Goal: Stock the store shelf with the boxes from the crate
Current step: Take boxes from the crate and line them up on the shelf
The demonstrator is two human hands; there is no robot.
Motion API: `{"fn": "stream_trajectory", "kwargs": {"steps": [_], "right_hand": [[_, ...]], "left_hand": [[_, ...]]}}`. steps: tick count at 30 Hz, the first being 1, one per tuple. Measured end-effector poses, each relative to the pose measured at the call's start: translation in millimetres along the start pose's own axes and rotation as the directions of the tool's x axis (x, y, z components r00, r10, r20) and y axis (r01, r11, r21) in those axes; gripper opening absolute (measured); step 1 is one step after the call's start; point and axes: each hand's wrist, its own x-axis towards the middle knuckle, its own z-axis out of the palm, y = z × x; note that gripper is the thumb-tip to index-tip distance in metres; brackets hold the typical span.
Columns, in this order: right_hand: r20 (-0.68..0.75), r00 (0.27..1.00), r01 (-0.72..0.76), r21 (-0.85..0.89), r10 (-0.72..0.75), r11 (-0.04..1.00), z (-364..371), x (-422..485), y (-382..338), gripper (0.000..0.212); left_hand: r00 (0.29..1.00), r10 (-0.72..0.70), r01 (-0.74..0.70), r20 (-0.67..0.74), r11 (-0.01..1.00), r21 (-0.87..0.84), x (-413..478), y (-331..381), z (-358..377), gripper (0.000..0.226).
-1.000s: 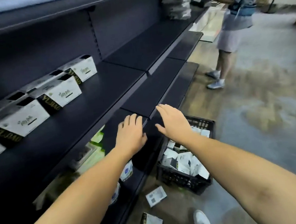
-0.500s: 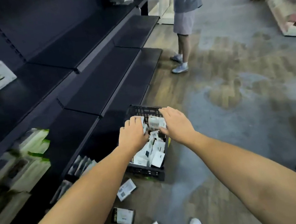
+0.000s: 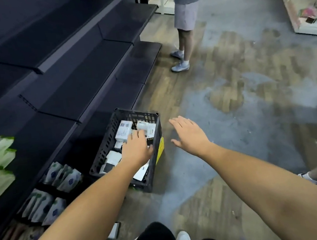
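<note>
- Half a second ago both hands were over the crate (image 3: 104, 147). Now the right hand (image 3: 189, 136) has swung off it, fingers spread, palm down over the floor (image 3: 240, 93) at centre frame.
- The left hand (image 3: 136, 149) stays in the crate on the white boxes (image 3: 123, 130); I cannot tell whether it grips one.
- The crate sits on the floor against the dark shelf (image 3: 88, 82), lower centre.
- The floor is worn grey and wood-patterned; another person (image 3: 186, 15) stands at top centre.

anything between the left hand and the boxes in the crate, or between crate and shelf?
Nothing visible. The left hand is over the open-topped crate, fingers at the white boxes, no lid between. The dark shelf boards beside the crate look bare. The right hand hovers outside the crate.
</note>
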Motion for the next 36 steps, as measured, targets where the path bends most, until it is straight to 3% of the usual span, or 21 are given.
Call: {"fn": "stream_trajectory", "kwargs": {"steps": [10, 19, 27, 36], "right_hand": [[0.107, 0.973, 0.211, -0.064, -0.204, 0.975, 17, 101, -14, 0.077], [0.144, 0.924, 0.368, -0.082, -0.354, 0.926, 20, 235, -52, 0.080], [0.257, 0.782, 0.604, -0.090, -0.567, 0.792, 39, 321, -71, 0.083], [0.267, 0.556, 0.824, -0.050, -0.787, 0.565, 71, 423, -54, 0.082]], "left_hand": [[0.972, -0.227, 0.232, 0.066, 0.970, -0.070, 51, -76, 23, 0.049], [0.919, -0.392, 0.393, 0.035, 0.913, -0.107, 109, -137, -16, 0.053], [0.823, -0.567, 0.562, 0.026, 0.806, -0.186, 139, -166, -12, 0.060], [0.585, -0.811, 0.791, 0.025, 0.563, -0.240, 191, -150, -1, 0.057]]}}
